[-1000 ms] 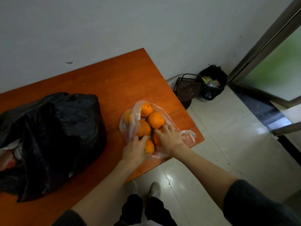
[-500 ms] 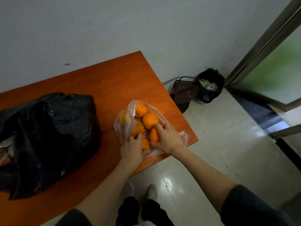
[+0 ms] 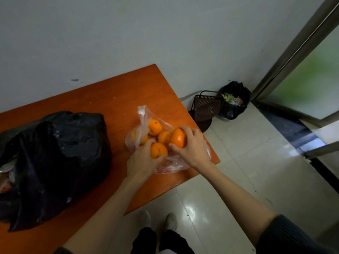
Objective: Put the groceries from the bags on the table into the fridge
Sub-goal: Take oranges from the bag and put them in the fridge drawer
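A clear plastic bag (image 3: 142, 116) of several oranges lies near the right corner of the orange table (image 3: 102, 99). My left hand (image 3: 141, 160) grips one orange (image 3: 158, 150) at the bag's near side. My right hand (image 3: 194, 146) grips a second orange (image 3: 178, 138), lifted a little above the bag. Two more oranges (image 3: 155, 126) show inside the bag. A large black bag (image 3: 55, 153) sits on the table's left, with some packaging peeking out at its left edge.
The table's right corner and front edge lie close to the clear bag. On the tiled floor beyond stand a dark perforated basket (image 3: 206, 107) and a black-lined rubbish bin (image 3: 233, 101). A metal-framed glass door (image 3: 302, 74) is at the right. My feet (image 3: 171, 219) stand below the table edge.
Both hands were reaching into the clear bag; now each grips an orange, and the right one has lifted out. The bag's mouth has opened up.
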Tool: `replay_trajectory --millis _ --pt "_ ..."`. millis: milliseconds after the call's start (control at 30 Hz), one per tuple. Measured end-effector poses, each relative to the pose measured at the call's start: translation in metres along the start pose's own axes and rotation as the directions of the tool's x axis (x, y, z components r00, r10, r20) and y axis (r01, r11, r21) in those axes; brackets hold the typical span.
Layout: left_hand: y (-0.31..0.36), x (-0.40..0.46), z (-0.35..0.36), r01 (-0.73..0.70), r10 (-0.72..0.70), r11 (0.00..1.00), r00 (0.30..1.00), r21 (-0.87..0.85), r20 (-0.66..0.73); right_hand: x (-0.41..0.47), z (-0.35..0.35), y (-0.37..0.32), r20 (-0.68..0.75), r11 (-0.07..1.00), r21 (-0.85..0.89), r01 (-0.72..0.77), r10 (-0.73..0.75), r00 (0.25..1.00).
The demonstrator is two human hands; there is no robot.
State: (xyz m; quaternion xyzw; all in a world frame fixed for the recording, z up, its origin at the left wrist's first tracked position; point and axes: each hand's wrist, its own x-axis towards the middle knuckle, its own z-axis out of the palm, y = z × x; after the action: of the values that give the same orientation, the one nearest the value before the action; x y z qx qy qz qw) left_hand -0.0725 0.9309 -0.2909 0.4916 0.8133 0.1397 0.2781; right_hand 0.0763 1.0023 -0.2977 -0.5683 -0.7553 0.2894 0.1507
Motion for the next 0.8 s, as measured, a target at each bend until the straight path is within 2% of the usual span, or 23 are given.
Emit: replay_trajectory --millis 100,167,300,433,533,633,733,800 --pt "0.015 0.006 -0.025 -0.101 0.087 0.989 0.989 -0.11 -0.121 -0.001 -0.024 -0.007 -0.121 0.99 0.144 -0.004 0.022 0.992" --pt "0.027 0.006 -0.042 -0.145 0.116 0.967 0.983 -0.211 -0.143 -0.008 -0.043 -0.012 -0.188 0.981 0.196 0.005 0.033 0.982" --pt "0.054 -0.006 -0.06 -0.111 0.133 0.833 0.991 -0.542 0.001 -0.038 -0.081 -0.015 -0.327 0.968 0.252 -0.002 0.088 0.941" --pt "0.084 -0.034 -0.054 -0.038 0.237 0.692 0.955 -0.721 0.176 -0.095 -0.113 -0.007 -0.485 0.954 0.295 -0.055 0.199 0.851" --pt "0.108 -0.07 -0.043 0.102 0.341 0.574 0.872 -0.812 0.351 -0.152 -0.128 0.003 -0.576 0.941 0.318 -0.119 0.291 0.764" --pt "0.136 -0.11 -0.028 0.221 0.416 0.538 0.77 -0.813 0.484 -0.213 -0.141 0.014 -0.628 0.929 0.335 -0.159 0.346 0.697" --pt "0.169 -0.153 -0.015 0.37 0.481 0.5 0.633 -0.783 0.606 -0.272 -0.158 0.026 -0.674 0.909 0.371 -0.189 0.404 0.618" --pt "0.192 -0.185 -0.004 0.415 0.53 0.509 0.539 -0.754 0.654 -0.312 -0.171 0.034 -0.708 0.895 0.397 -0.204 0.44 0.553"
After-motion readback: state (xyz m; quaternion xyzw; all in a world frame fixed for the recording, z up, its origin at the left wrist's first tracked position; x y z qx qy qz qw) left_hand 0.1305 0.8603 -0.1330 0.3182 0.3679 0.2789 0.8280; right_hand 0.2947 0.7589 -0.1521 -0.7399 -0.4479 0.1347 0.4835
